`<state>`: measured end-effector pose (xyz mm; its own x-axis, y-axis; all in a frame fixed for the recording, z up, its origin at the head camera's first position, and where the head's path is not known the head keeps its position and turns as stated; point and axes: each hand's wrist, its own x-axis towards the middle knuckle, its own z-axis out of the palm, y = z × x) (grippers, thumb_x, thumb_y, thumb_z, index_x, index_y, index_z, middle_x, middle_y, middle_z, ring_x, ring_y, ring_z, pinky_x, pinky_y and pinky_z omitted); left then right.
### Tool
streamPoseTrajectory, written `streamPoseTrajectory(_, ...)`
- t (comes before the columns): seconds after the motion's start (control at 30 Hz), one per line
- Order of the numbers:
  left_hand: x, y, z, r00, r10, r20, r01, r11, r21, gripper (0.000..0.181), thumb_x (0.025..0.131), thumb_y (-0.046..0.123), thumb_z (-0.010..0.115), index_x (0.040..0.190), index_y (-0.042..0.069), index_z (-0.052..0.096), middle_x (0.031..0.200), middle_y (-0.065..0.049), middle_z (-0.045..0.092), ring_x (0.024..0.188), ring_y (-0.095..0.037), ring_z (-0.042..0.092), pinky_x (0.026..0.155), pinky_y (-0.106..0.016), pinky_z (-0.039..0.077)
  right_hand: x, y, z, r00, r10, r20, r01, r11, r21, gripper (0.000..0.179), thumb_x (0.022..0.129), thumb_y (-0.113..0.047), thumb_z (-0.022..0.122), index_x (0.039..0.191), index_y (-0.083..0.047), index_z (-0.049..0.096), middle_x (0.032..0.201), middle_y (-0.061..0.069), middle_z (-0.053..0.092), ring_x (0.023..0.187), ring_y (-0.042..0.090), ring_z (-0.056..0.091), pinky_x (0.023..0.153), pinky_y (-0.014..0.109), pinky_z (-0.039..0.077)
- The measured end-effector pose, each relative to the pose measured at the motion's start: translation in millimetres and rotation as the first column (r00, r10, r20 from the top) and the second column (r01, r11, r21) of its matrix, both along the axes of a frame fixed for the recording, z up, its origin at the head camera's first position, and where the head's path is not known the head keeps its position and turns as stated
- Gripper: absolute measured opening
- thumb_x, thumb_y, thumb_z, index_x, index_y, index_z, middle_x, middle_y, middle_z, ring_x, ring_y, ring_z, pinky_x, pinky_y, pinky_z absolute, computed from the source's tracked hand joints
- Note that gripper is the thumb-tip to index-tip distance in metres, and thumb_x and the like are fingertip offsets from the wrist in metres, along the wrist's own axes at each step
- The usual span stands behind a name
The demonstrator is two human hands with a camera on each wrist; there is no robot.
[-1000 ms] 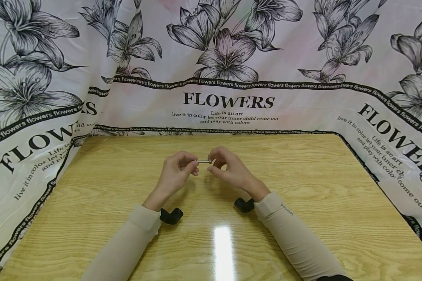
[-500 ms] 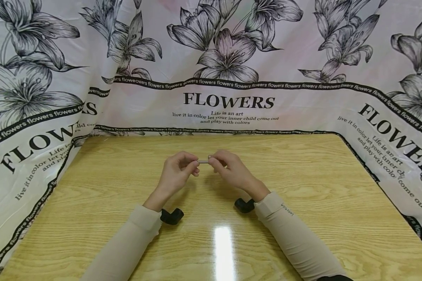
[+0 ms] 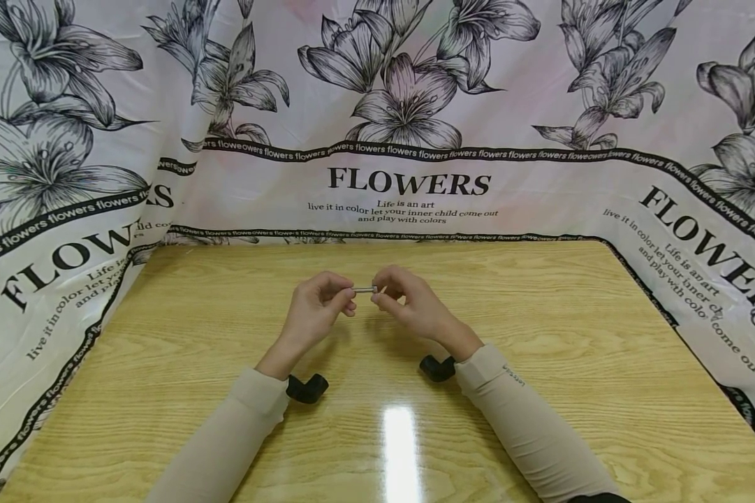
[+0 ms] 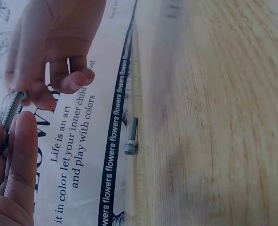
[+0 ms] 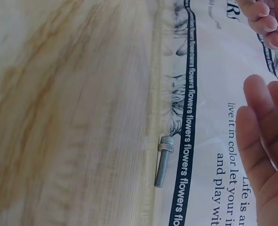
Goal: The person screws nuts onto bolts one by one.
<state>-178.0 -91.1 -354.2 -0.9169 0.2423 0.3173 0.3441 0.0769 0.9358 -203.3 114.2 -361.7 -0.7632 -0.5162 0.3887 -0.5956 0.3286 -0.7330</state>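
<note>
A silvery threaded bolt lies level between the two hands, raised over the table. My left hand pinches its left end between thumb and fingers. At the other end sits a small nut, with the thumb and index fingertips of my right hand bent round it. The right hand's other fingers are loosely bent. In the two wrist views a second bolt shows, with a nut near its head; in the head view it does not show.
A wood-grain table lies under both arms. White floral cloth with printed words hangs along the back and sides. A black curved piece shows at each wrist, such as the left wrist's piece.
The right fingers closed in over the bolt's end half a second ago, then drew back slightly, so that end shows again. The left hand has stayed in place.
</note>
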Motion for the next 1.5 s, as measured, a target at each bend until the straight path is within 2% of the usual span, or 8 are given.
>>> streamPoseTrajectory(0.23,0.5,0.0,1.2,1.0,-0.008,0.013,0.008,1.0,-0.001,0.016,0.092,-0.006,0.058,0.104,-0.017,0.058,0.088,-0.024,0.063,0.076,-0.045,0.063,0.071,-0.053,0.054,-14.7,4,-20.0,0.999,-0.018,0.032,0.018,1.0,0.005,0.018,0.101,-0.016,0.05,0.097,-0.006,0.065,0.092,0.01,0.059,0.077,0.03,0.063,0.066,0.039,0.051)
streamPoseTrajectory(0.37,0.9,0.3,1.7,1.0,-0.007,0.009,0.007,1.0,-0.005,0.016,0.092,-0.007,0.058,0.104,-0.017,0.058,0.09,-0.024,0.063,0.077,-0.046,0.063,0.07,-0.049,0.055,-14.8,5,-20.4,0.998,-0.03,0.056,0.029,0.999,0.013,0.019,0.096,-0.024,0.06,0.108,-0.01,0.062,0.099,0.003,0.06,0.078,0.021,0.062,0.067,0.038,0.051)
streamPoseTrajectory(0.53,-0.4,0.6,-0.1,1.0,-0.005,0.013,0.005,1.0,0.007,0.016,0.092,-0.006,0.058,0.104,-0.016,0.059,0.09,-0.023,0.064,0.077,-0.048,0.063,0.07,-0.048,0.055,-14.6,5,-21.6,0.999,0.0,0.048,0.001,1.0,-0.03,0.031,0.088,-0.017,0.071,0.114,-0.014,0.054,0.105,0.003,0.059,0.075,0.013,0.062,0.068,0.043,0.051)
streamPoseTrajectory(0.83,-0.6,0.7,-0.6,1.0,-0.007,0.022,0.007,1.0,0.017,0.015,0.091,-0.006,0.059,0.104,-0.015,0.059,0.088,-0.022,0.063,0.077,-0.048,0.063,0.069,-0.047,0.056,-14.3,5,-21.5,1.0,0.011,-0.016,-0.012,0.999,-0.039,0.009,0.097,-0.016,0.058,0.103,-0.011,0.06,0.09,0.002,0.061,0.072,0.024,0.063,0.063,0.041,0.049)
streamPoseTrajectory(1.1,1.0,2.0,-0.4,1.0,-0.015,0.014,0.015,1.0,0.017,0.016,0.091,-0.007,0.059,0.104,-0.016,0.058,0.089,-0.024,0.063,0.078,-0.05,0.062,0.069,-0.047,0.056,-14.8,5,-20.5,0.999,-0.033,0.022,0.033,0.999,-0.003,0.022,0.102,-0.022,0.047,0.098,-0.01,0.065,0.09,0.003,0.061,0.076,0.022,0.063,0.063,0.035,0.05)
streamPoseTrajectory(1.2,1.1,1.8,-0.3,1.0,-0.012,0.015,0.012,1.0,0.021,0.016,0.091,-0.007,0.058,0.104,-0.017,0.058,0.09,-0.025,0.063,0.078,-0.05,0.061,0.069,-0.047,0.055,-13.6,5,-19.5,0.997,-0.047,0.054,0.046,0.999,0.004,0.018,0.099,-0.026,0.054,0.106,-0.012,0.062,0.097,0.002,0.062,0.077,0.02,0.063,0.065,0.038,0.05)
streamPoseTrajectory(1.37,0.7,1.2,-0.1,1.0,-0.008,0.015,0.008,0.999,0.036,0.016,0.091,-0.008,0.058,0.104,-0.017,0.058,0.09,-0.025,0.063,0.079,-0.054,0.06,0.069,-0.047,0.055,-13.3,5,-20.2,0.998,-0.013,0.054,0.014,1.0,-0.022,0.031,0.088,-0.021,0.071,0.113,-0.011,0.055,0.105,0.0,0.06,0.076,0.014,0.062,0.068,0.043,0.051)
streamPoseTrajectory(1.5,0.5,1.0,-0.3,1.0,-0.008,0.012,0.008,1.0,0.027,0.016,0.091,-0.007,0.059,0.104,-0.017,0.058,0.089,-0.024,0.063,0.078,-0.05,0.061,0.069,-0.047,0.055,-13.7,4,-21.7,1.0,0.028,-0.006,-0.028,0.999,-0.045,0.023,0.09,-0.012,0.067,0.109,-0.009,0.055,0.1,0.003,0.061,0.073,0.013,0.062,0.064,0.04,0.051)
